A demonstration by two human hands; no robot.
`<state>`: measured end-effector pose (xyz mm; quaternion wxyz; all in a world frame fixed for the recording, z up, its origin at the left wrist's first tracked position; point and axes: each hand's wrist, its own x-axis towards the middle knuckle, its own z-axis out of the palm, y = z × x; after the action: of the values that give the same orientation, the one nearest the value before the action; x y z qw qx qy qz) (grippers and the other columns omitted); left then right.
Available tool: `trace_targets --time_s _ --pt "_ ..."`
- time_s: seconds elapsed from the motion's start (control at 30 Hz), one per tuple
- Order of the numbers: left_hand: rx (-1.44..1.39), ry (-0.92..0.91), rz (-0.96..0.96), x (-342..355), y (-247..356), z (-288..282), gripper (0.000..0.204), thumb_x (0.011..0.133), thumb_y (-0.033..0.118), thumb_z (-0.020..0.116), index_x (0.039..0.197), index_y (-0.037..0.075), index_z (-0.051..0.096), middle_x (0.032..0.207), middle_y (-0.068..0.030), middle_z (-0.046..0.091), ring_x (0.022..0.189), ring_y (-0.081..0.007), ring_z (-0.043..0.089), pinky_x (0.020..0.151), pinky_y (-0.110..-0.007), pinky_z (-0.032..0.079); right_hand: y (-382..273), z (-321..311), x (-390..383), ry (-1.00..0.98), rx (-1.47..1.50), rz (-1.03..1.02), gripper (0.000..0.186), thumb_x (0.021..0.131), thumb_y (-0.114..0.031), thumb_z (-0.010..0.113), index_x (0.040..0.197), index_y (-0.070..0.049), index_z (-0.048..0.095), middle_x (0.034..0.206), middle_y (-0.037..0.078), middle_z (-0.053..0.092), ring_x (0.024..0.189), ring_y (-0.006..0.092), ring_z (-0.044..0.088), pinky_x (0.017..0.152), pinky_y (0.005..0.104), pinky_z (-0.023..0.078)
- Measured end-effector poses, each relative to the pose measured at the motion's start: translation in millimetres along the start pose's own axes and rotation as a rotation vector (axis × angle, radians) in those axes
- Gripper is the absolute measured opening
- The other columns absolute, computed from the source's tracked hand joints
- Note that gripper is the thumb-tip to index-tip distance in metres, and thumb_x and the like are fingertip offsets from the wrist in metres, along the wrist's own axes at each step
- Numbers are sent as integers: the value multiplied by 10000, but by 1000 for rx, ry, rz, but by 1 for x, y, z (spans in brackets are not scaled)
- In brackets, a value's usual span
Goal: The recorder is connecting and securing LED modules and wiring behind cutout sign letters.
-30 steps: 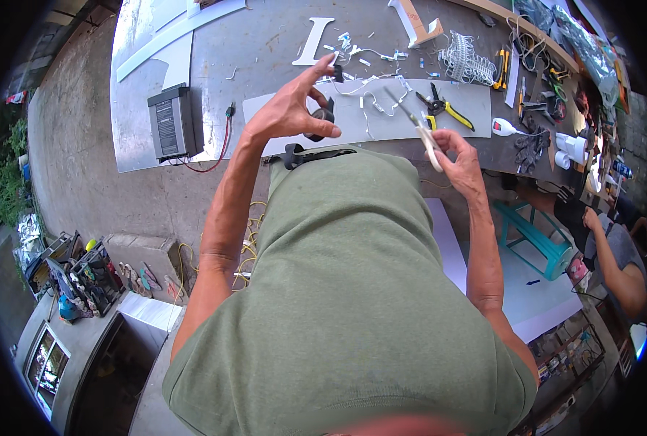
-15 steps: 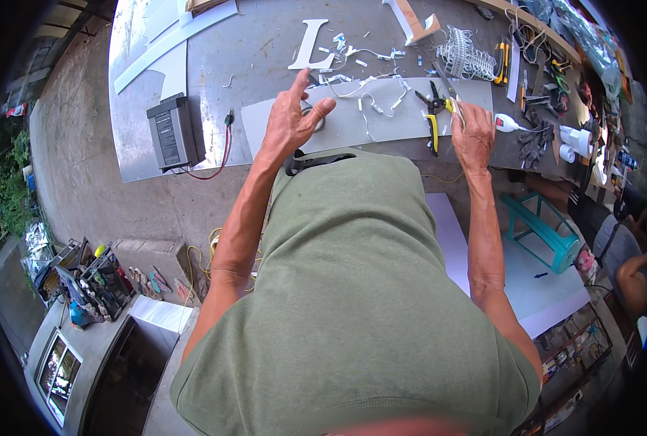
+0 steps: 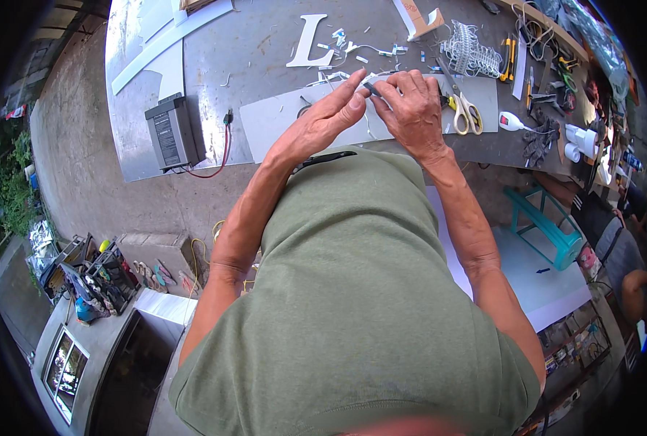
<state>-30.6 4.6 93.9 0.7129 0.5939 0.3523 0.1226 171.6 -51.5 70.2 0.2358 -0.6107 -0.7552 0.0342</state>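
My right hand is closed over the middle of the bench, its fingertips pinching a small dark-grey piece whose kind I cannot make out. Just left of it, my left hand holds its fingers stretched out toward that piece; whether they touch it is unclear. Below and behind both hands lies a light-grey sheet. White LED modules on wire are spread beyond my fingers, partly covered by them. Scissors with cream handles rest right of my right hand. A white letter L lies farther off.
A coiled bundle of white LED strip, yellow cutters, a white glue bottle and dark gloves sit to the right. A power supply stands left. A teal stool is beside me; another person sits at far right.
My right hand has let go of the scissors and moved left, now pinching the dark piece. My left hand has turned and shifted right toward it. The yellow-handled pliers are now mostly hidden.
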Motion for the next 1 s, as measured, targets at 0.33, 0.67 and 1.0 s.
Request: trace_targets --time_s 0.33,0.67,1.0 --pt "308 147 -300 39 6 -4 639 992 517 571 1377 7 562 881 -153 758 849 -212 723 776 -366 551 18 5 -23 -62 395 337 79 841 -101 717 876 -63 658 849 18 612 806 184 588 710 352 460" --pt "764 255 -56 135 -57 -2 264 923 307 639 995 87 765 832 -182 724 757 -363 689 700 -430 533 74 28 -42 43 1167 911 126 948 -118 672 995 -2 689 1089 70 710 763 85 664 617 229 523" --pt "448 31 -173 139 -67 -9 275 819 285 765 983 66 794 909 -145 765 818 -276 731 780 -378 558 73 43 -30 -186 879 762 105 930 -66 650 967 30 669 1214 91 687 839 134 701 702 273 577"
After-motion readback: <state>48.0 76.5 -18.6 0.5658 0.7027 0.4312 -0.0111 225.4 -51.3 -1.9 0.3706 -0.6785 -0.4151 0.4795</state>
